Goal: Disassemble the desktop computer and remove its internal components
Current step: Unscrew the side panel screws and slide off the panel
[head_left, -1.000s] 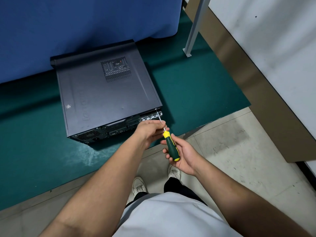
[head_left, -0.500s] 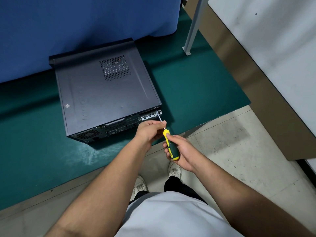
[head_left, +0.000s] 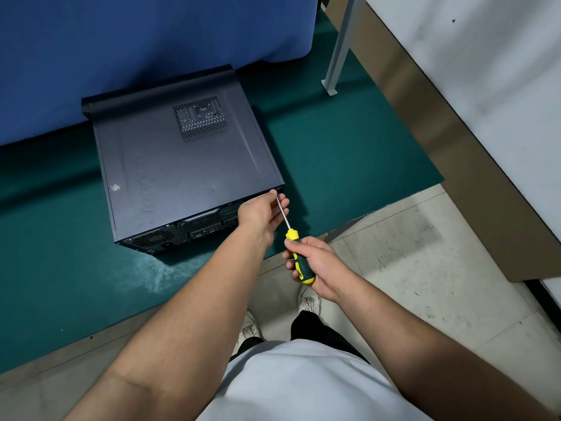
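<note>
Unscrewing the computer's rear corner

Right hand (head_left: pixel 315 264) grips the screwdriver (head_left: pixel 296 253); its shaft points up-left to the computer (head_left: pixel 182 165) corner, where left hand (head_left: pixel 262 212) fingers pinch the tip.

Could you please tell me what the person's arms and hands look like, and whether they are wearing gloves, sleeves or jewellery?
Both hands are bare: the left hand and the right hand have no gloves, and no rings show. Both forearms are uncovered as far as the frame shows, with no sleeves, watch or wristband visible. No markings can be made out on them.
</note>
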The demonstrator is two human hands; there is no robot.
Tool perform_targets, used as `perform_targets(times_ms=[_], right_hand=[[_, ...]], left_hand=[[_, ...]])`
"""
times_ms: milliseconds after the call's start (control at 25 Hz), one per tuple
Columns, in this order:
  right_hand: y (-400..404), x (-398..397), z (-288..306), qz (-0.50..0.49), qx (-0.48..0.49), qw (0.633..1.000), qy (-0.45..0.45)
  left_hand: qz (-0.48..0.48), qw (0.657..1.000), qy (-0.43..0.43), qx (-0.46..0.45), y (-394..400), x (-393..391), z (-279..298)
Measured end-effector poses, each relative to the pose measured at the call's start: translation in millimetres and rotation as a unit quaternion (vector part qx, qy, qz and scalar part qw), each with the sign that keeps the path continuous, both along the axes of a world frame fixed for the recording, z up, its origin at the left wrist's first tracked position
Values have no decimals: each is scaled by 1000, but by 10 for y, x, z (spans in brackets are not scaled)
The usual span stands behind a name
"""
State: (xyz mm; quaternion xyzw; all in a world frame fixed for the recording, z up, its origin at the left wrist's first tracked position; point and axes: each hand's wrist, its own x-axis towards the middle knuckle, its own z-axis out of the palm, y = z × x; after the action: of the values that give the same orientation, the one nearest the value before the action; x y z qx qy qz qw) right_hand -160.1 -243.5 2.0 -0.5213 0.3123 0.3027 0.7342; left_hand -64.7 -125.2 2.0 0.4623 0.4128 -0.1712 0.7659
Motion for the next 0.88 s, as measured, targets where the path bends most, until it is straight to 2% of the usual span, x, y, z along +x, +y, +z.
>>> perform_targets(times_ms=[200, 440, 640, 880], right_hand=[[-10, 13, 33, -9, 32, 999, 19], [-4, 16, 30, 15, -63, 998, -25], [12, 42, -18, 8, -31, 999, -1], [-7, 17, -97, 8, -78, 996, -41]], left_hand=[[40, 999, 21, 27, -54, 36, -28], [55, 998, 24, 34, -79, 43, -37], [51, 998, 25, 33, -68, 43, -3], [38, 998, 29, 28, -91, 42, 7]])
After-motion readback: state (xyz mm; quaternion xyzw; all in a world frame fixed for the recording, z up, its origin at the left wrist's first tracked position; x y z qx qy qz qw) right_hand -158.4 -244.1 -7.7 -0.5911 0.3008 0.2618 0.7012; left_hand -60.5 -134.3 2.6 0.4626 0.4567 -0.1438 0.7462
